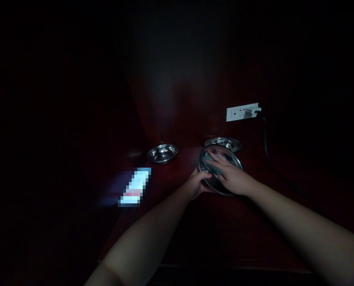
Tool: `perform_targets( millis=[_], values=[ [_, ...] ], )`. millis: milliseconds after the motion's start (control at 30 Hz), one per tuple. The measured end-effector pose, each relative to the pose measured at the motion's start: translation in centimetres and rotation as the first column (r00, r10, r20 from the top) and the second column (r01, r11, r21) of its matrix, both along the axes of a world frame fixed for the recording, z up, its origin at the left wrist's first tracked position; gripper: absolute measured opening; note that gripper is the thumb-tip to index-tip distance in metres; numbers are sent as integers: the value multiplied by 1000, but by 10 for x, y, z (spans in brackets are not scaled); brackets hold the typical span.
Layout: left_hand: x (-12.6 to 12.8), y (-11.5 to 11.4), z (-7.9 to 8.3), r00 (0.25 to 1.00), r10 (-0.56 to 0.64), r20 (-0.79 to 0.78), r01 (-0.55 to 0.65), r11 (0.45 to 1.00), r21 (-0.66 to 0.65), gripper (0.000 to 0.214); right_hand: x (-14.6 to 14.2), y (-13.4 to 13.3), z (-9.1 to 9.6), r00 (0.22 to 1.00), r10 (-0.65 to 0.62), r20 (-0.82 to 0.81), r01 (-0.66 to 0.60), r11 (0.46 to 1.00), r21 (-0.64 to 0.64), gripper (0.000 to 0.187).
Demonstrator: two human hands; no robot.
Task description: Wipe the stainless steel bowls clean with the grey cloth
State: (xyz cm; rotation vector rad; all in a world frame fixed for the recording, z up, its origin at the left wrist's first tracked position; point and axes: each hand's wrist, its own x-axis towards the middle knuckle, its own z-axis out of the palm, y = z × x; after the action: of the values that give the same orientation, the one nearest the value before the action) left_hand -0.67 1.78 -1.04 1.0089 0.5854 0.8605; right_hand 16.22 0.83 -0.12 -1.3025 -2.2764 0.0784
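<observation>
My left hand point(197, 184) grips the near left rim of a shiny metal bowl point(238, 159), thumb over the edge and fingers underneath. The bowl is tilted so that its inside faces me. Inside it, my right hand point(229, 171) presses a greyish-green cloth point(209, 162) against the metal with its fingers laid over it. Just behind stand other metal bowls point(235, 143), which look stacked and are partly hidden by the held one. Farther left, another metal bowl point(162, 154) sits upright on the dark red table point(183, 159).
A bright, pixelated screen point(135, 186) lies at the left of the table, with a thin cable below it. On the back wall is a white power socket point(242, 112) with a plug point(253, 112); its dark cable point(265, 139) hangs down to the right. Surroundings are very dark.
</observation>
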Motion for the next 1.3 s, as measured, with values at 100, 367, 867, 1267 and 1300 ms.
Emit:
perform_targets(
  millis=[100, 367, 867, 1267, 1300],
  values=[
    [1, 0, 1, 1000, 18, -1, -18, 1000, -8, 70, 2, 3, -2, 998, -62, 31, 63, 998, -14, 60],
    [1, 0, 0, 1000, 18, 10, -17, 1000, -20, 71, 3, 3, -6, 989, -129, 66, 129, 992, 12, 65],
    [2, 2, -2, 1000, 14, 8, -14, 1000, -7, 72, 1, 0, -2, 991, -117, 59, 117, 993, 3, 64],
    [3, -1, 1, 1000, 21, 7, -21, 1000, 0, 76, 1, 2, 0, 999, -44, 4, 44, 995, 84, 56],
    [3, -1, 1, 1000, 20, 6, -20, 1000, 3, 76, 1, 2, 0, 999, -43, 0, 43, 995, 88, 56]
  ],
)
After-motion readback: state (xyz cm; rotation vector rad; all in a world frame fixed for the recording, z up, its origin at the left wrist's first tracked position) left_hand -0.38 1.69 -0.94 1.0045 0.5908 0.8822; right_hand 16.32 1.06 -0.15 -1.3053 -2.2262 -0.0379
